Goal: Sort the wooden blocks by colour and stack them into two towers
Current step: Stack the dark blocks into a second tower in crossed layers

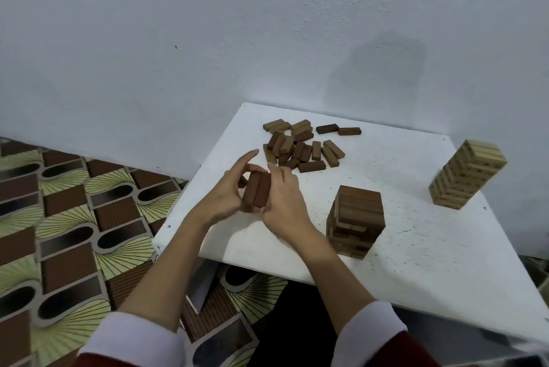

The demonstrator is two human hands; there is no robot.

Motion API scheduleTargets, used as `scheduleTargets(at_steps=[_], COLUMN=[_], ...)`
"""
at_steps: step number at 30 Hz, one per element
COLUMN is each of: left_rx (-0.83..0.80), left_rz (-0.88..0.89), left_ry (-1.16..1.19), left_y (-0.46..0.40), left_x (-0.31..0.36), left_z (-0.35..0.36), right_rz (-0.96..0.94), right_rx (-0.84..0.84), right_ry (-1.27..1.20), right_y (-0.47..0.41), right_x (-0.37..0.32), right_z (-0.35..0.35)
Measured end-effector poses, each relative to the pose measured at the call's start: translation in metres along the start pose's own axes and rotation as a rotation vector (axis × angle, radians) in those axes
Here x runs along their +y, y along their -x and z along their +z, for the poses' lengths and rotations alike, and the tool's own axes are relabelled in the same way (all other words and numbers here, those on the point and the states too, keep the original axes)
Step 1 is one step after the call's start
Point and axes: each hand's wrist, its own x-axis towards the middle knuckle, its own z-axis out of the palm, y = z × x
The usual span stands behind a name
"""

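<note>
**Q:** Head view, read from the left — how far along does the sorting look?

**A:** At centre-left of the frame the left hand (pixel 230 194) and the right hand (pixel 283 203) hold a small bundle of dark blocks (pixel 257 193) between them, above the near-left part of the white table (pixel 416 248). The left fingers curl around the bundle with the forefinger raised free; the right fingers are pressed together against its other side.

**Q:** And what is left to sort?

**A:** Just above the hands, at upper centre, lies a loose pile (pixel 303 147) of mixed dark and light blocks, well over a dozen, so sorting is not finished.

**Q:** The towers?

**A:** Right of the hands, at centre, stands the dark tower (pixel 356 219), several layers high, its upper layers sitting a little askew. At the far right stands the light tower (pixel 468 176), taller and apart from everything else. Both are begun; the person seems well into the job, with the held bundle probably bound for the dark tower.
</note>
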Motion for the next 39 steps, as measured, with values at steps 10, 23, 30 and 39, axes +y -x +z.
scheduleTargets(at_steps=[10, 23, 30, 39], left_rx=[-0.061, -0.199, -0.209, -0.216], left_rz=[0.235, 0.17, 0.147, 0.127], left_ry=[-0.044, -0.13, -0.141, -0.07], left_y=[-0.008, -0.025, -0.024, -0.022], left_x=[0.077, 0.089, 0.083, 0.08], left_z=[0.041, 0.11, 0.115, 0.118], right_rz=[-0.119, 0.031, 0.032, 0.08], right_rx=[0.075, -0.022, -0.067, -0.088], right_ry=[-0.182, -0.158, -0.199, -0.295], right_y=[0.041, 0.071, 0.071, 0.071], right_x=[0.03, 0.097, 0.106, 0.119], right_z=[-0.105, -0.148, -0.145, -0.138])
